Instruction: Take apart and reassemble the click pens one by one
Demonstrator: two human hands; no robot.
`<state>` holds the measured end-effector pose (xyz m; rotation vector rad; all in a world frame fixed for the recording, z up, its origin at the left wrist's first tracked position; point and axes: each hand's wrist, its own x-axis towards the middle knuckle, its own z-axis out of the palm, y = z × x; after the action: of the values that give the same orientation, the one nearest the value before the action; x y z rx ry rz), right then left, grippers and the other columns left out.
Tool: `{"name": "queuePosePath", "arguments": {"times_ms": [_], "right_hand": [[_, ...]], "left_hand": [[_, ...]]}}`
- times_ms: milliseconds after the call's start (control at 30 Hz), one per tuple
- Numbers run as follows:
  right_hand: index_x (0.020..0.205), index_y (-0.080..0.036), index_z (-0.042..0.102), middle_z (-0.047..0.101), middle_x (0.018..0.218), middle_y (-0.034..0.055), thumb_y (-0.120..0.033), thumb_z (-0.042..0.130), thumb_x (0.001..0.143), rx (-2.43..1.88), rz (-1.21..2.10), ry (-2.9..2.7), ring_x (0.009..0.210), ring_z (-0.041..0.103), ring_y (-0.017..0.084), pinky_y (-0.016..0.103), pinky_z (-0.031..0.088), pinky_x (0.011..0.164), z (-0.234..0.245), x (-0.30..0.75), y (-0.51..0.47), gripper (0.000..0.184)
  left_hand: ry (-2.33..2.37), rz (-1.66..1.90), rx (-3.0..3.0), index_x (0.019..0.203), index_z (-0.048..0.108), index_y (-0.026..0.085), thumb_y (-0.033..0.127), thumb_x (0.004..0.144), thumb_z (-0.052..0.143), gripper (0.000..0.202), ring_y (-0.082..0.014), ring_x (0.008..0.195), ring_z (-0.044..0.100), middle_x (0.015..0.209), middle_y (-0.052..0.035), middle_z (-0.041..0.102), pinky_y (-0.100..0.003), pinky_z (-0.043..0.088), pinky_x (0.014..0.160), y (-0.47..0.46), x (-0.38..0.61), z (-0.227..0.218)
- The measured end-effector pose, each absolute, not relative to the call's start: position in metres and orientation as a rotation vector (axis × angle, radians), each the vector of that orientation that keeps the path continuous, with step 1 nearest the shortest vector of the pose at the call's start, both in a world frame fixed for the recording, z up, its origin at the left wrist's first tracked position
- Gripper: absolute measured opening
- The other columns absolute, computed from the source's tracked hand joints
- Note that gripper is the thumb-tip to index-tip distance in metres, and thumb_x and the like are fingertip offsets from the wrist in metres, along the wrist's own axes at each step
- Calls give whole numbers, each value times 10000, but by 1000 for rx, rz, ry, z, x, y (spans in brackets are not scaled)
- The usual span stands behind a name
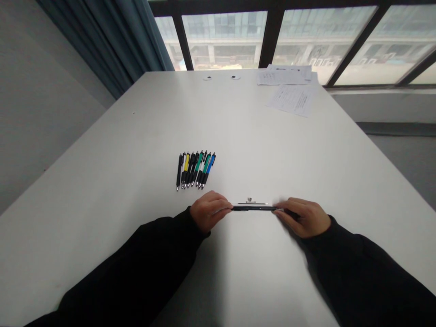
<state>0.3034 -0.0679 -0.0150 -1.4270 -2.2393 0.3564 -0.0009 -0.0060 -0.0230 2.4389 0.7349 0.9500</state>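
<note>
A black pen (254,208) lies crosswise between my two hands, level with the tabletop. My left hand (210,211) pinches its left end between thumb and fingers. At the other end, the thumb and fingers of my right hand (303,217) close on the pen; its fingertips are slightly blurred. Just beyond the pen is a thin dark rod (262,203), perhaps a refill, with a tiny metallic piece (250,200) at its middle that I cannot make out. Ahead of my left hand, several click pens (195,170) in black, white, yellow, green and blue lie side by side, tips towards me.
The white table (102,181) stretches to a window. Printed papers (289,97) lie at its far right, and two cable holes (235,77) show near the back edge. A blue curtain (112,36) hangs at the far left.
</note>
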Motion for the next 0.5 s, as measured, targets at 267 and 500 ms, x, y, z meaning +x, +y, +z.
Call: {"name": "queuePosePath", "arguments": {"times_ms": [267, 500], "right_hand": [[885, -175, 711, 645, 631, 13, -316, 575, 864, -1495, 406, -2200, 529, 575, 129, 245, 438, 522, -9, 297, -66, 198], [851, -185, 729, 667, 630, 15, -338, 606, 832, -1548, 404, -2140, 532, 597, 134, 251, 456, 533, -10, 296, -66, 197]], "left_hand": [[776, 983, 2488, 860, 698, 163, 159, 846, 605, 94, -153, 741, 619, 797, -60, 697, -278, 506, 695, -5, -1, -26], [852, 984, 2439, 828, 705, 174, 160, 827, 614, 92, -153, 750, 624, 802, -52, 701, -289, 505, 719, -7, -1, -31]]}}
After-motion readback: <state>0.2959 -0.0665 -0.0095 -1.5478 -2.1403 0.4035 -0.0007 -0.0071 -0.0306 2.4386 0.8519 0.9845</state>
